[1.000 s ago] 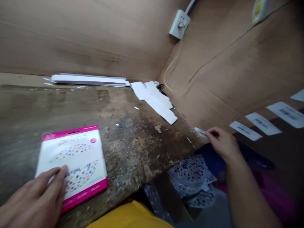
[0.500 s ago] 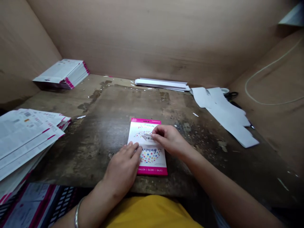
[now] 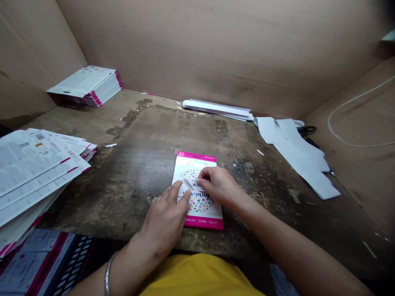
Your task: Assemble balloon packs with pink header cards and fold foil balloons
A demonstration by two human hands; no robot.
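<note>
A flat balloon packet [image 3: 202, 206], white with pink ends and a dotted balloon picture, lies on the worn table [image 3: 142, 139] in front of me. My right hand [image 3: 220, 185] pinches a small white barcode sticker [image 3: 195, 184] over the middle of the packet. Part of the sticker is hidden behind the fingers, and I cannot tell how much of it touches the packet. My left hand [image 3: 168, 211] rests across the packet's left edge. Its thumb and forefinger are apart, close to the sticker's left end.
Fanned white-and-pink packets [image 3: 40, 164] lie at the left, above a dark basket [image 3: 74, 259] holding more. Another packet stack [image 3: 86, 84] stands at the back left. Folded white strips [image 3: 219, 110] lie along the back wall. Loose white paper [image 3: 296, 152] and black-handled scissors [image 3: 307, 130] are at the right.
My right hand has shifted slightly left and down over the packet with the sticker. My left thumb and forefinger have spread and moved up nearer the sticker. The whole view has shifted a little.
</note>
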